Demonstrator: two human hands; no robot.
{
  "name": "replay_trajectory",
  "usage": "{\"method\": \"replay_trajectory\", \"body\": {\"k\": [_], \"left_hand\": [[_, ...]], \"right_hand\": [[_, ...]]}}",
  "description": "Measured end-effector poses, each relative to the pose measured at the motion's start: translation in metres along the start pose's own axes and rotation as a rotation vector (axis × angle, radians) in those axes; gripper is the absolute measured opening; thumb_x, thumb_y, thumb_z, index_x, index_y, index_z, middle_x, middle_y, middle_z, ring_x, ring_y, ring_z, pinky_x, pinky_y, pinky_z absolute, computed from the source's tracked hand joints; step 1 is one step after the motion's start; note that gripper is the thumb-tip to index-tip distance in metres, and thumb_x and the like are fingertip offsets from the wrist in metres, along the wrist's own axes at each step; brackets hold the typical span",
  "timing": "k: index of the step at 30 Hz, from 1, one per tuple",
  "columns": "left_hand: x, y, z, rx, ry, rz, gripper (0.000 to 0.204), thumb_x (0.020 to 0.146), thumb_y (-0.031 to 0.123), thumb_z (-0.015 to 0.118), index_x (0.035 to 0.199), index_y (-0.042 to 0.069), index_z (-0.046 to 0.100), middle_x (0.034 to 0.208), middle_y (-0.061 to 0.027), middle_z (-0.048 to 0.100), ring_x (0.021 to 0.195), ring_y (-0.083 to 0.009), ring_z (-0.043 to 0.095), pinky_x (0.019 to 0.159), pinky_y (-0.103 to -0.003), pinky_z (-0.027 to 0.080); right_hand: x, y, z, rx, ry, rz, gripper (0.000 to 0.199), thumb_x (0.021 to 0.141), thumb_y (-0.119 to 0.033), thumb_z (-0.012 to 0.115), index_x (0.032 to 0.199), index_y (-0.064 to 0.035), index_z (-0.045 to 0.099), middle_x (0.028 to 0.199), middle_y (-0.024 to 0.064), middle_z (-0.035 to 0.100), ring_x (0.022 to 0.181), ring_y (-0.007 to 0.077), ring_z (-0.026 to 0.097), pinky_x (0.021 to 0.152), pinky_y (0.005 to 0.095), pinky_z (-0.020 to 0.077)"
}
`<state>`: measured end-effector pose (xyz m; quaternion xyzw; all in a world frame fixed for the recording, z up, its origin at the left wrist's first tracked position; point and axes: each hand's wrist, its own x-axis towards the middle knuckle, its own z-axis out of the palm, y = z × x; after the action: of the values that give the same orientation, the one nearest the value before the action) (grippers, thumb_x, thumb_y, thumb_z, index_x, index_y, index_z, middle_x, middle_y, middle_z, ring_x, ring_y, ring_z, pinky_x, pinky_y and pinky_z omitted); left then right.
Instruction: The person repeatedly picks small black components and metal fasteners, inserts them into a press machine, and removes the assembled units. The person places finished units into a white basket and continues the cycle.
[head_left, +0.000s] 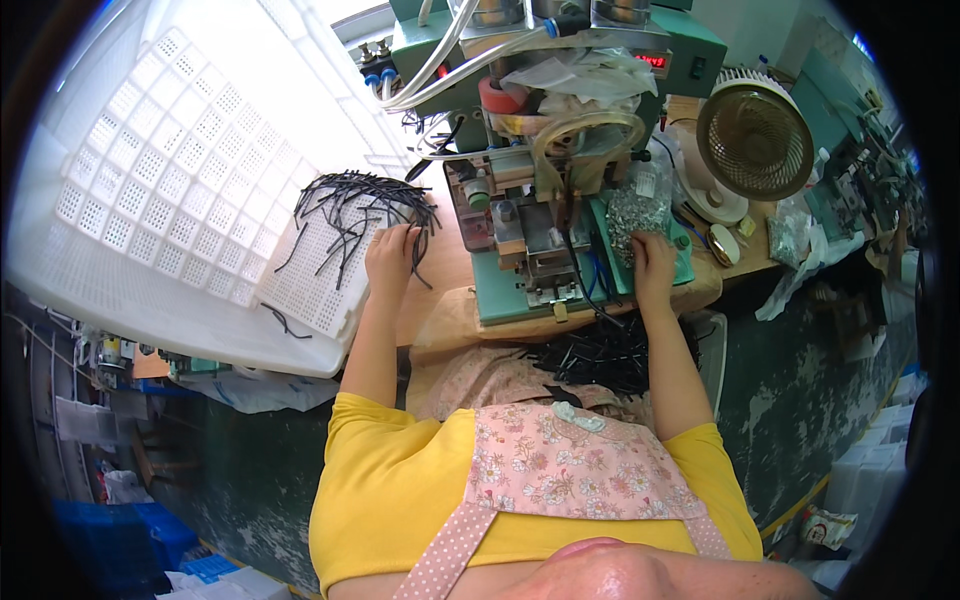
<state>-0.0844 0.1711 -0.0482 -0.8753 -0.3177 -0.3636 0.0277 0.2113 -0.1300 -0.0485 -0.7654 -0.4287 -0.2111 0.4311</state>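
My left hand (392, 260) is at the right edge of a tangled heap of thin black strips (345, 200). Its fingers are closed around a black strip (420, 262) at the heap's edge. The heap lies on the side of a tipped white perforated plastic crate (310, 285). On the right, the closed fingertips of my right hand (652, 264) touch a pile of small shiny metal pieces (630, 218) in a clear plastic bag; what they pinch is too small to make out. Between my hands stands a green bench machine (545, 262) with a metal fixture.
White air hoses (435, 75) run over the machine. A round fan (756, 140) stands at the back right, near a small round metal-rimmed object (722, 244). Many black strips (595, 358) lie below the table edge, above my lap. A loose strip (285, 321) lies on the crate.
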Motion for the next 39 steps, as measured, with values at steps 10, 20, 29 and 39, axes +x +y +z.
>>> {"method": "replay_trajectory", "body": {"k": [10, 20, 29, 39], "left_hand": [[0.007, 0.105, -0.031, -0.919, 0.2, 0.0, 0.03, 0.099, 0.008, 0.042, 0.128, -0.001, 0.048, 0.091, -0.0114, 0.065, 0.077, -0.0179, 0.065, 0.073, -0.028, 0.056], [0.013, 0.205, -0.07, -0.683, 0.251, 0.61, 0.03, 0.067, 0.008, 0.069, 0.097, 0.006, 0.068, 0.098, -0.0057, 0.067, 0.094, -0.0237, 0.066, 0.071, -0.028, 0.054], [0.012, 0.213, -0.043, -0.645, 0.304, 0.64, 0.025, 0.069, 0.01, 0.072, 0.094, 0.007, 0.067, 0.092, -0.005, 0.067, 0.092, -0.0209, 0.067, 0.067, -0.027, 0.054], [0.004, 0.214, -0.04, -0.677, 0.272, 0.597, 0.027, 0.071, 0.009, 0.071, 0.098, 0.009, 0.066, 0.098, -0.0057, 0.066, 0.096, -0.0221, 0.066, 0.072, -0.028, 0.054]], "right_hand": [[0.04, -0.098, -0.014, 0.501, -0.109, 0.081, 0.013, 0.084, -0.009, 0.065, 0.095, -0.0051, 0.064, 0.094, 0.0087, 0.065, 0.082, 0.0261, 0.06, 0.073, 0.0337, 0.0471], [0.04, -0.12, 0.002, 0.736, -0.2, 0.366, 0.018, 0.083, -0.009, 0.068, 0.093, -0.0038, 0.053, 0.092, 0.0061, 0.058, 0.089, 0.0195, 0.06, 0.082, 0.0299, 0.0457], [0.038, -0.009, -0.026, 0.094, 0.089, 0.246, 0.019, 0.082, -0.009, 0.066, 0.099, -0.0072, 0.06, 0.095, 0.0081, 0.062, 0.092, 0.0287, 0.056, 0.079, 0.037, 0.044], [0.008, 0.017, 0.003, -0.263, -0.122, -0.065, 0.02, 0.081, -0.011, 0.067, 0.1, -0.0166, 0.065, 0.101, 0.0014, 0.062, 0.101, 0.0223, 0.056, 0.09, 0.0462, 0.0302]]}}
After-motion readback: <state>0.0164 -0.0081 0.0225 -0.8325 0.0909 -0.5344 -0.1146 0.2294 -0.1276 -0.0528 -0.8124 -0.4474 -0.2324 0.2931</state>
